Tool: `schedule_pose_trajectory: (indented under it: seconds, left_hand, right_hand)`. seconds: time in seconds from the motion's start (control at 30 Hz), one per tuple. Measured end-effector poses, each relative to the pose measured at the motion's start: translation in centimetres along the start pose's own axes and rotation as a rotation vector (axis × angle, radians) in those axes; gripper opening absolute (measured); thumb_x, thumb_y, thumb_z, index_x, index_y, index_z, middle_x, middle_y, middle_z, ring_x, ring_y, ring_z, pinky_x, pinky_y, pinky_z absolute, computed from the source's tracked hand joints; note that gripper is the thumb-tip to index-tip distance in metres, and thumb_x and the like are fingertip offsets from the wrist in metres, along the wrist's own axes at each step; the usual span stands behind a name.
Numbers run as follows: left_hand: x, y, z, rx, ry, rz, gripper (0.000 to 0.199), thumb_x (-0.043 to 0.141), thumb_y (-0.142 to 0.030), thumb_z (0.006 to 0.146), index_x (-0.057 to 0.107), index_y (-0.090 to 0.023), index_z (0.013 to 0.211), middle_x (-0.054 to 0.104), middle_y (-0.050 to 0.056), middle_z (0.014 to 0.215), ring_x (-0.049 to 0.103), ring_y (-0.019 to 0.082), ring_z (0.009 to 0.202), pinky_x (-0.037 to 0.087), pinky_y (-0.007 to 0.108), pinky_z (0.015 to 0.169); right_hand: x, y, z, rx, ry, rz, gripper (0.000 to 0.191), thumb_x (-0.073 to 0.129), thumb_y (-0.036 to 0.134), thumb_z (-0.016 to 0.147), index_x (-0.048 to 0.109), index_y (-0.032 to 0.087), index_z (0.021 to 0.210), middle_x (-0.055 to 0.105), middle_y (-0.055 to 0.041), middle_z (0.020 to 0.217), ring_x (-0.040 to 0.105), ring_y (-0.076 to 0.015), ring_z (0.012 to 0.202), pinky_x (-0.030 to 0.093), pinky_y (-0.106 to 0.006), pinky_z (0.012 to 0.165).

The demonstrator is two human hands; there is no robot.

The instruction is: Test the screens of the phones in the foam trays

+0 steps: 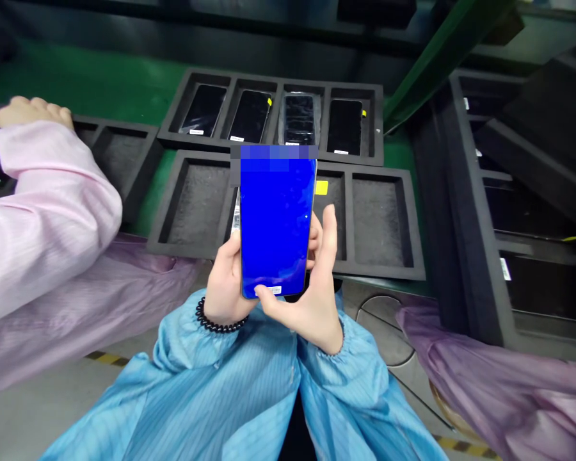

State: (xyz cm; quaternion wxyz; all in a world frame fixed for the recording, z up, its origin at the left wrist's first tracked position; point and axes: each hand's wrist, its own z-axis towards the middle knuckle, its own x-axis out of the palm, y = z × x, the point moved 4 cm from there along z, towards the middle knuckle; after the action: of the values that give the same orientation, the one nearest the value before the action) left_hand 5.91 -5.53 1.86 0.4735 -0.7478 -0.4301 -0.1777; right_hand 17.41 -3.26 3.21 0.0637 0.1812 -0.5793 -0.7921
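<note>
Blue-lit smartphone (277,224) held up between both hands.
Probably light, stiff and slick, its glass easily scratched, so the long edges look safest to hold; the left hand (224,285) grips the lower left side, the right hand (313,304) the opposite side, thumb on the label (271,290). Beyond the hands, a foam tray (415,224); past it, dark phones (344,128).

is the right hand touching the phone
Touching. The head view shows the right hand with its thumb lying over the label at the phone's lower edge.
</note>
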Motion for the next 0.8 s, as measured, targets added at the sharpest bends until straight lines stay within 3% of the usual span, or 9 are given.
schedule_pose_trajectory:
  seconds: [0.1, 0.23, 0.37, 0.5, 0.6, 0.67, 0.73, 0.8]
  left_hand:
    - [0.2, 0.4, 0.1, -0.028, -0.035, -0.021, 0.05, 0.038, -0.044, 0.099, 0.062, -0.017, 0.134, 0.075, 0.008, 0.118, 0.056, 0.032, 0.135, 0.045, 0.052, 0.116]
    - [0.2, 0.4, 0.2, -0.02, -0.077, -0.014, 0.048, 0.037, -0.042, 0.098, 0.065, -0.018, 0.13, 0.077, 0.006, 0.112, 0.059, 0.031, 0.132, 0.047, 0.049, 0.115]
    - [-0.1, 0.5, 0.2, -0.047, -0.085, -0.006, 0.049, 0.036, -0.043, 0.098, 0.067, -0.016, 0.124, 0.078, 0.008, 0.107, 0.06, 0.031, 0.131, 0.047, 0.051, 0.114]
    - [0.0, 0.4, 0.1, -0.041, 0.001, 0.002, 0.05, 0.041, -0.047, 0.097, 0.067, -0.014, 0.125, 0.077, 0.011, 0.112, 0.062, 0.033, 0.128, 0.047, 0.053, 0.114]
    - [0.6, 0.4, -0.1, -0.056, 0.191, 0.012, 0.055, 0.048, -0.054, 0.094, 0.066, -0.015, 0.129, 0.073, 0.013, 0.124, 0.061, 0.036, 0.128, 0.046, 0.056, 0.114]
    - [0.8, 0.5, -0.3, -0.078, 0.262, 0.018, 0.056, 0.053, -0.056, 0.093, 0.067, -0.017, 0.129, 0.071, 0.013, 0.127, 0.061, 0.037, 0.128, 0.045, 0.057, 0.113]
    - [0.7, 0.7, -0.3, -0.118, 0.3, 0.029, 0.055, 0.056, -0.057, 0.091, 0.068, -0.019, 0.128, 0.071, 0.011, 0.128, 0.061, 0.039, 0.128, 0.046, 0.058, 0.112]
    - [0.6, 1.0, -0.4, -0.17, 0.347, 0.042, 0.056, 0.056, -0.059, 0.091, 0.069, -0.019, 0.127, 0.072, 0.011, 0.127, 0.06, 0.04, 0.129, 0.047, 0.06, 0.111]
  right_hand:
    - [0.0, -0.1, -0.1, -0.006, -0.015, -0.012, 0.12, 0.078, 0.026, 0.074, -0.002, 0.029, 0.162, 0.021, -0.011, 0.168, 0.043, -0.0302, 0.145, 0.059, -0.042, 0.101]
    - [-0.3, -0.1, -0.2, -0.036, -0.018, -0.066, 0.121, 0.079, 0.023, 0.071, 0.0, 0.029, 0.163, 0.023, -0.0099, 0.168, 0.034, -0.0304, 0.151, 0.052, -0.045, 0.111]
    - [-0.3, 0.0, -0.2, -0.035, -0.004, -0.092, 0.121, 0.078, 0.025, 0.072, -0.001, 0.027, 0.162, 0.021, -0.0117, 0.168, 0.032, -0.0311, 0.152, 0.052, -0.047, 0.111]
    - [-0.5, -0.1, -0.1, -0.071, -0.01, -0.084, 0.111, 0.071, 0.035, 0.079, -0.002, 0.025, 0.162, 0.021, -0.0134, 0.168, 0.032, -0.0301, 0.152, 0.049, -0.048, 0.112]
    - [-1.9, 0.1, 0.8, -0.161, -0.076, -0.168, 0.092, 0.065, 0.042, 0.084, 0.016, 0.024, 0.16, 0.027, -0.0138, 0.166, 0.034, -0.0336, 0.151, 0.041, -0.056, 0.117]
    - [-3.4, 0.4, 1.9, -0.222, -0.186, -0.284, 0.069, 0.062, 0.039, 0.088, 0.038, 0.025, 0.151, 0.044, -0.0133, 0.155, 0.046, -0.033, 0.141, 0.044, -0.056, 0.113]
    - [-4.9, 0.9, 3.1, -0.261, -0.276, -0.431, 0.04, 0.06, 0.033, 0.092, 0.055, 0.024, 0.131, 0.064, -0.0103, 0.129, 0.06, -0.028, 0.119, 0.051, -0.047, 0.099]
    - [-5.6, 1.4, 4.3, -0.298, -0.276, -0.591, 0.013, 0.058, 0.03, 0.096, 0.062, 0.023, 0.106, 0.069, -0.005, 0.099, 0.062, -0.0218, 0.093, 0.051, -0.038, 0.083]
